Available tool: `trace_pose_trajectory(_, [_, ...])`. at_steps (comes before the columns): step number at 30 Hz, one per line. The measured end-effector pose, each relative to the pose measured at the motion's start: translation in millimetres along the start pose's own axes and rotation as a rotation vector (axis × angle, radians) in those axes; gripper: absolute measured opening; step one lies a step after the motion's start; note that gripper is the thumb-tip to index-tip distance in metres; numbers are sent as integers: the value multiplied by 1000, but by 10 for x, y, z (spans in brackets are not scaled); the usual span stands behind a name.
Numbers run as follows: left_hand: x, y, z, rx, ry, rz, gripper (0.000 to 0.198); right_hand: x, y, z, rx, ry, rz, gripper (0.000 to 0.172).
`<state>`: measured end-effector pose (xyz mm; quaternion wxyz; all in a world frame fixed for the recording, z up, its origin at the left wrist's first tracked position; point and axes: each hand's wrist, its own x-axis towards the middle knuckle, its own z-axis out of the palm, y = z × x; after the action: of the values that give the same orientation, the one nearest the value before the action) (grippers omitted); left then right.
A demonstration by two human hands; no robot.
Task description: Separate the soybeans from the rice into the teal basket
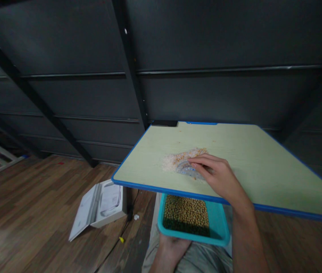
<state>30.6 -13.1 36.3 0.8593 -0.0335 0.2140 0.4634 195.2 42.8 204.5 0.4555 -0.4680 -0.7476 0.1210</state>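
Note:
Over the low table, my right hand [219, 172] has its thumb and fingertips pinched together. Whatever they may hold is too small to make out. Beneath the fingertips lies a clear plastic piece [186, 169], perhaps a bag or shallow dish, partly hidden by the hand. A loose pile of white grains [168, 162] mixed with yellow-orange kernels [199, 151] spreads around it. Below the table's near edge, my left hand [173, 244] supports a turquoise tray [219, 222] from underneath; its fingers are mostly hidden. Round tan beans [187, 212] fill the tray's left and middle part.
The pale green tabletop [263, 163] has a blue rim. A flat black object [164, 123], like a phone, lies at its far left corner. On the wooden floor are an open white box [111, 201] and a dark cable [125, 225]. A dark panelled wall [206, 94] stands behind.

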Motion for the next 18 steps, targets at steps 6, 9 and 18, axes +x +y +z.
trace_pose_trajectory(6, [18, 3, 0, -89, -54, -33, 35, 1, -69, 8, 30, -77, -14, 22])
trace_pose_trajectory(9, [18, 0, 16, -77, -71, -31, 37, -12, -108, 0, 62, -117, -32, 21])
trace_pose_trajectory(18, [6, -15, 49, -44, -154, -25, 32, -48, -141, -15, 110, -136, -24, 18])
